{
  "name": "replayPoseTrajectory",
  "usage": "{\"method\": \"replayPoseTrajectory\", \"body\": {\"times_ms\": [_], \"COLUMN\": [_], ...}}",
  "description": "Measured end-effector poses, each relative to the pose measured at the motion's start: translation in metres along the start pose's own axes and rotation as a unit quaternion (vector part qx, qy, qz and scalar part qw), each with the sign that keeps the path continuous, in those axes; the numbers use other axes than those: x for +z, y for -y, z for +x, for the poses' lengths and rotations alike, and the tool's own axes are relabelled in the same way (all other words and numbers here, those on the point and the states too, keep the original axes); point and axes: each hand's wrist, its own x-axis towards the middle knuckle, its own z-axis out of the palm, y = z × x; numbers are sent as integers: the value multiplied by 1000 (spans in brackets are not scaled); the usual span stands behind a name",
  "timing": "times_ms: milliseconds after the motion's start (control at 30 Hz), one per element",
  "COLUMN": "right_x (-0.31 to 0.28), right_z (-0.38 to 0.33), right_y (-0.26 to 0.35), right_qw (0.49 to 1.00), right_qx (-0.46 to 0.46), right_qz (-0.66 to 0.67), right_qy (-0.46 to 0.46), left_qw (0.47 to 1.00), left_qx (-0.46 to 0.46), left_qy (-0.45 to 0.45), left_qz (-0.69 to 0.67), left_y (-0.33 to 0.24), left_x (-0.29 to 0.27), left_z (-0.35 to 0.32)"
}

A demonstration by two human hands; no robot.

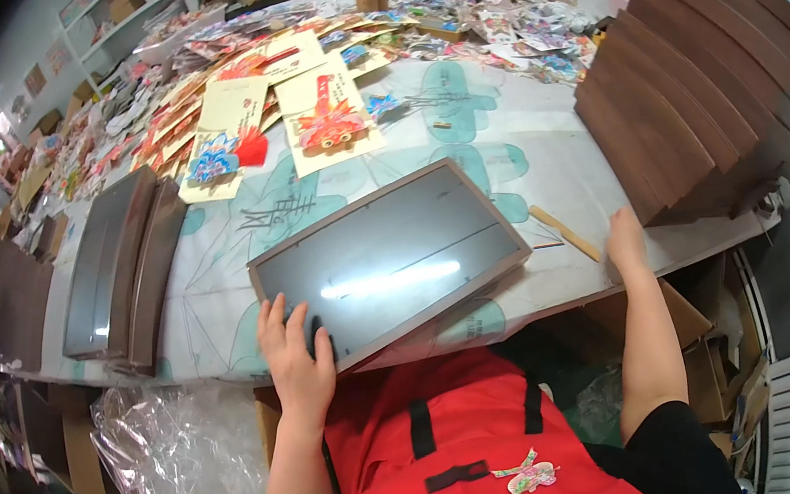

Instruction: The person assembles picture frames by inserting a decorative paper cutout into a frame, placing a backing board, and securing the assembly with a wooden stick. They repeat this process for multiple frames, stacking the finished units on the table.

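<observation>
A shallow brown frame [387, 258] with a dark glossy pane lies tilted on the table in front of me. My left hand [297, 354] rests on its near left corner, fingers spread over the edge and the pane. Off to the right, my right hand [626, 240] is at the table's near edge, beside a tall stack of brown frames [697, 93]; its fingers are mostly hidden from view. Just left of that hand lies a flat tan stick [565, 233], and a thin dark strip [547, 246] sits close by.
Two similar frames [115, 266] lie at the left. Cream cards with colourful lion-head cutouts [329, 115] are piled beyond the frame. Loose paper pieces [515, 23] cover the far side. Clear plastic wrap [184, 469] fills a box below the table's edge.
</observation>
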Motion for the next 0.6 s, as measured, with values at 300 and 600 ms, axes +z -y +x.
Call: {"method": "replayPoseTrajectory", "body": {"times_ms": [300, 600], "right_x": [-65, -24], "right_z": [-76, -157], "right_y": [153, 244], "right_qw": [685, 662], "right_qx": [-70, -210], "right_qz": [709, 582], "right_qy": [150, 424], "left_qw": [1000, 999], "left_qx": [-6, -27], "left_qy": [8, 4], "left_qz": [-12, -19], "left_y": [4, 3], "left_x": [3, 2], "left_z": [-1, 0]}}
